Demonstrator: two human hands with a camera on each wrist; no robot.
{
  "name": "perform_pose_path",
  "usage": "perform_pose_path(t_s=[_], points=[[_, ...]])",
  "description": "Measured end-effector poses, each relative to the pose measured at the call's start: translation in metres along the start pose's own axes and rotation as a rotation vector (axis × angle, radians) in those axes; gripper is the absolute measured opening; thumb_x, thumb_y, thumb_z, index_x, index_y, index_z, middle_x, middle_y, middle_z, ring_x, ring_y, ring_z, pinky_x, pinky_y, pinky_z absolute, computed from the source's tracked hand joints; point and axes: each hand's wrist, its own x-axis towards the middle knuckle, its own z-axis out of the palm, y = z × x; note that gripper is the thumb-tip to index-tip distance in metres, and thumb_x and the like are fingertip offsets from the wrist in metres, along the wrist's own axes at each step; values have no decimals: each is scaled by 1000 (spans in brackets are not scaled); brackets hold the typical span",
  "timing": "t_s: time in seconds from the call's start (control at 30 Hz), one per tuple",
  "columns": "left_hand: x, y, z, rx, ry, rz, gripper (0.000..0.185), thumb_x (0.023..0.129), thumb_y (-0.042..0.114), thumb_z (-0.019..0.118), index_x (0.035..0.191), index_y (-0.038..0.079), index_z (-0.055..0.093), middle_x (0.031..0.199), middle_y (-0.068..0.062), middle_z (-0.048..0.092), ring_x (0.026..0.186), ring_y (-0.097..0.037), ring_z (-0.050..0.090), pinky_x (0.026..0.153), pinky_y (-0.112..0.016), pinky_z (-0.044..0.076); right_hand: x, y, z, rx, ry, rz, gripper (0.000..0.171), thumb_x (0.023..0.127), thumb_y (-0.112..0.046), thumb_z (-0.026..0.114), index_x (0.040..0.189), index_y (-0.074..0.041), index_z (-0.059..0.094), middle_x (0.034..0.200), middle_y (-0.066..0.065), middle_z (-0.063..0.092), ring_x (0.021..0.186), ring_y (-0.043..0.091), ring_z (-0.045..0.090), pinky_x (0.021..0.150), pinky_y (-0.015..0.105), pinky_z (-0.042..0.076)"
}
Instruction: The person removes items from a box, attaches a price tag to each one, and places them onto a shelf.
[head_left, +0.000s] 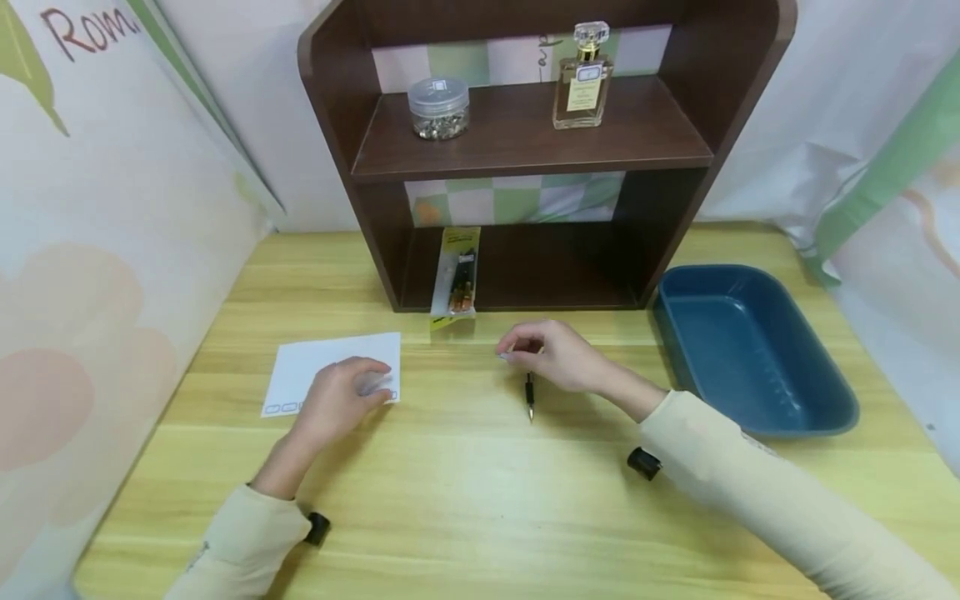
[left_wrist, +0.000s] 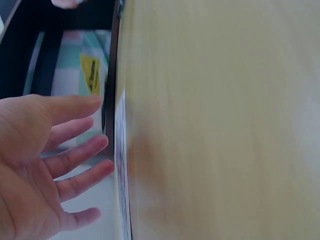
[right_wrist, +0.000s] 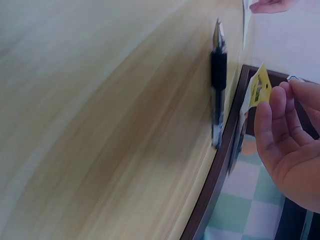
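Note:
My right hand (head_left: 558, 357) is raised above the table and pinches a small white label sticker (right_wrist: 295, 78) with a blue edge between thumb and forefinger. Just below that hand a black pen (head_left: 529, 396) lies on the wood; part of it is hidden in the head view. On the left, my left hand (head_left: 341, 398) hovers over a white sheet of labels (head_left: 322, 357), whose lower edge shows blue-framed labels. In the left wrist view its fingers (left_wrist: 82, 185) are spread and hold nothing. A clear packet (head_left: 455, 279) with a yellow header leans at the lower shelf's front.
A brown shelf unit (head_left: 532, 162) stands at the back, bearing a lidded clear jar (head_left: 439, 108) and a perfume bottle (head_left: 583, 79), both with labels. To the right is a blue basin (head_left: 750, 350). Fabric walls enclose both sides.

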Motion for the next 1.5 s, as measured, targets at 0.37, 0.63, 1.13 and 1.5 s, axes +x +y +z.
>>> perform_pose_path(t_s=[0.37,0.63,1.13,1.5], points=[[25,66,42,-183,-124,-54,23,87,23,80,107,12,75,94,4,73,77,-9,66,69,-29,56,-7,17,-12,-46,-40,89,17,96,-2,66,110,-3,74,92,7,72,72,18,56,62,28,47],[40,98,73,-356,-231,-77,31,89,29,79,113,10,74,93,4,73,74,-13,68,60,-28,57,-5,25,-15,-96,-48,112,22,98,0,61,115,-3,74,101,6,72,70,16,53,62,29,45],[68,113,100,-493,-377,-215,15,90,31,78,86,16,77,70,-2,72,44,-19,60,39,-27,49,8,36,-22,-95,-78,194,32,96,-6,68,127,1,63,83,6,71,69,18,62,62,32,49],[81,122,104,-304,-393,-206,27,91,35,77,71,17,74,58,-1,67,44,-18,62,44,-29,52,16,39,-23,-121,-152,215,34,94,-3,69,127,3,62,83,5,71,69,17,62,61,32,49]])
